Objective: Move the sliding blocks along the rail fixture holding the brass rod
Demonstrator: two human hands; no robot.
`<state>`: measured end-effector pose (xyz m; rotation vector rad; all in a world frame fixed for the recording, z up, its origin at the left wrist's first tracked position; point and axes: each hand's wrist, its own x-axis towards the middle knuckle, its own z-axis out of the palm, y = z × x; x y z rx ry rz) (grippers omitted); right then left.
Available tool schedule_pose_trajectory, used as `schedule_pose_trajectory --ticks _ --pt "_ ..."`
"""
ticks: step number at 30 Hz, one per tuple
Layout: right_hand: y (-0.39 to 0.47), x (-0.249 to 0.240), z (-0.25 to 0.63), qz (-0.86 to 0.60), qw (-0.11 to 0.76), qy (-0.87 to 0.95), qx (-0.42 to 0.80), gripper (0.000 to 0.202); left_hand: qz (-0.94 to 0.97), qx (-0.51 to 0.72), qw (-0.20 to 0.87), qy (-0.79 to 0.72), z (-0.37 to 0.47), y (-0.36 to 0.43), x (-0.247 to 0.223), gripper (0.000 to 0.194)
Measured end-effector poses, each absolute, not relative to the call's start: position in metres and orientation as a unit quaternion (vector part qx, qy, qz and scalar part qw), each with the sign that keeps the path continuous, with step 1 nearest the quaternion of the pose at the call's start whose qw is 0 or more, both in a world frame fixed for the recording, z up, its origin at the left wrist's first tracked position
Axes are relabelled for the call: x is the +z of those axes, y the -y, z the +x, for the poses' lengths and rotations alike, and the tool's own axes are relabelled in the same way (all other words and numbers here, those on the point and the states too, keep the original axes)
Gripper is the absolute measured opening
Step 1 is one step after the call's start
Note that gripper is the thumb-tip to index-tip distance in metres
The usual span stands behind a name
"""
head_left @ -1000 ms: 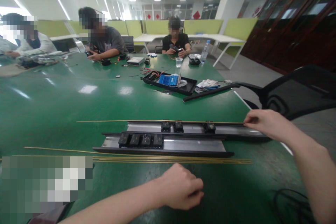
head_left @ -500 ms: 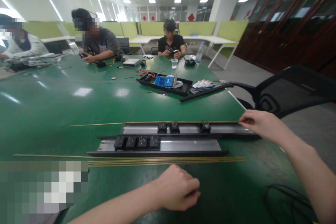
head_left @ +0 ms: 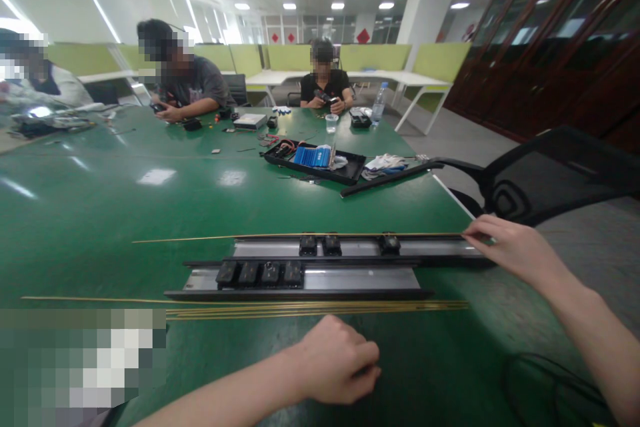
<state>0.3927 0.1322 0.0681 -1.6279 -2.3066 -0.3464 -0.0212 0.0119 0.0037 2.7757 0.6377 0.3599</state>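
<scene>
My right hand (head_left: 483,235) pinches a long thin brass rod (head_left: 185,238) that lies along the far edge of the rear metal rail (head_left: 355,246). Three black blocks sit on that rail, one of them (head_left: 390,243) apart on the right. The nearer rail (head_left: 360,278) carries several black blocks (head_left: 271,273) side by side on its left half. Several brass rods (head_left: 320,309) lie on the table in front of it. Closest to these rods is my left hand (head_left: 350,360), curled with its fingers bent in; whether it holds anything is hidden.
On the green table (head_left: 100,213) stand a black tray (head_left: 350,170) with a blue part, gloves (head_left: 385,165), a black bar (head_left: 385,178), a cup (head_left: 331,123) and a bottle (head_left: 380,104). Three people sit beyond. A chair (head_left: 560,173) is at the right, cables (head_left: 545,373) lower right.
My right hand has moved slightly to the right along the rear rail, its fingertips still at the brass rod. My left hand has barely moved.
</scene>
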Motion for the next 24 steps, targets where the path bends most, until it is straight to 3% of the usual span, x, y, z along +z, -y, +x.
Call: schedule_pose_trajectory --ticks 24 --pt "-0.131 0.060 0.419 -0.583 0.151 0.768 -0.217 0.040 0.960 0.123 0.127 -0.218 -0.022 -0.013 0.005 0.021"
